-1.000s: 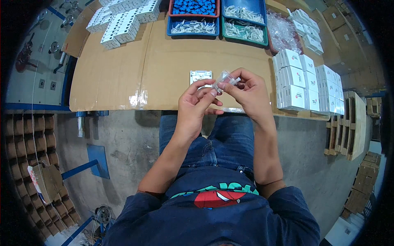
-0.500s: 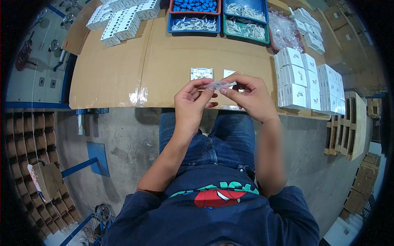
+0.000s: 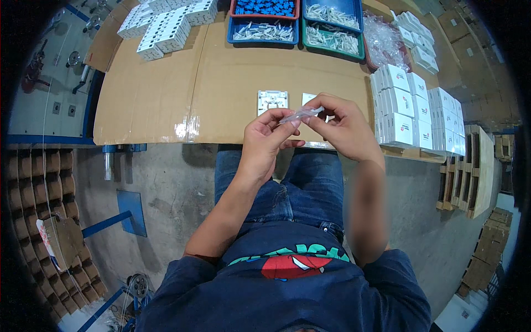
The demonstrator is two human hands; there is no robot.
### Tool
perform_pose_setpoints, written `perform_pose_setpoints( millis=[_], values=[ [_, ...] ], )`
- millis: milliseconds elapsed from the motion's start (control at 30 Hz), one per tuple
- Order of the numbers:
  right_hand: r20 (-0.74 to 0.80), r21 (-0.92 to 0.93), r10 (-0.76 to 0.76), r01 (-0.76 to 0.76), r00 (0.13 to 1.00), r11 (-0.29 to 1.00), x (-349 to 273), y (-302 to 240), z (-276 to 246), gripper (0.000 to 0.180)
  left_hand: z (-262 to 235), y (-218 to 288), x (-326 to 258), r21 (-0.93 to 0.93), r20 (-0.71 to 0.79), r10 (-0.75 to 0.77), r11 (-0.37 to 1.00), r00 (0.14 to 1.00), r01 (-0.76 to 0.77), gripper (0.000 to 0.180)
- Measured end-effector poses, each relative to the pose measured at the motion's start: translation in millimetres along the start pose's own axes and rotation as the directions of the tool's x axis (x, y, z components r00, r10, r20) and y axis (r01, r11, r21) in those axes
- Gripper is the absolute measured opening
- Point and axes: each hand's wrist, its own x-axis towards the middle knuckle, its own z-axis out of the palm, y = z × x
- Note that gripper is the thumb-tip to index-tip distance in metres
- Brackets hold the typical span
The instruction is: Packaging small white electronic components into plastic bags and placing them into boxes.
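Observation:
A small clear plastic bag [image 3: 301, 114] is stretched between my two hands above the front edge of the table. My left hand [image 3: 263, 141] pinches its left end between thumb and forefinger, the other fingers loosely curled. With thumb and fingertips, my right hand [image 3: 349, 128] grips the bag's right end, where a small whitish tip sticks out; what lies inside is too small to make out. Just beyond the hands, a white square plastic housing [image 3: 272, 98] lies on the cardboard. Beside it is another flat white piece [image 3: 308, 98], partly hidden by my right hand.
Cardboard [image 3: 221, 83] covers the table. At the back stand a red bin [image 3: 264, 17] of blue parts, blue and green trays [image 3: 333, 51] of small whitish pieces, and a heap of clear bags [image 3: 383, 41]. White boxes [image 3: 398, 105] are stacked right; white units [image 3: 166, 33] sit back left.
Both hands have shifted slightly to the right with the bag still between them. More of the white housing behind my left hand shows.

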Motion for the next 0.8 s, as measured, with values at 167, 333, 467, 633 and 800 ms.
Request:
perform_pose_setpoints(
  millis=[167, 333, 467, 633, 800],
  values=[
    [-0.022, -0.021, 0.042, -0.043, 0.999, 0.999, 3, 6, -2, 0.012, 5, 4, -4, -0.025, -0.02, 0.008, 1.0, 1.0, -0.008, 0.024],
    [-0.003, -0.008, 0.05, -0.05, 0.999, 0.999, 2, -1, 1, 0.013, 3, 0, -4, -0.007, -0.076, 0.052, 0.999, 0.996, -0.053, 0.025],
    [-0.024, 0.018, 0.029, -0.029, 0.999, 0.999, 1, -2, 4, 0.019, 0, -6, -3, 0.039, -0.095, 0.128, 0.991, 0.987, -0.125, 0.025],
    [-0.039, -0.011, 0.111, -0.111, 0.993, 0.994, 3, -2, -1, 0.013, 3, 0, -5, -0.008, -0.078, 0.126, 0.992, 0.989, -0.127, 0.025],
    [-0.061, 0.091, 0.069, -0.063, 0.996, 0.994, 3, -3, 4, 0.014, -1, -2, -5, 0.019, -0.082, 0.084, 0.996, 0.993, -0.083, 0.024]
  ],
)
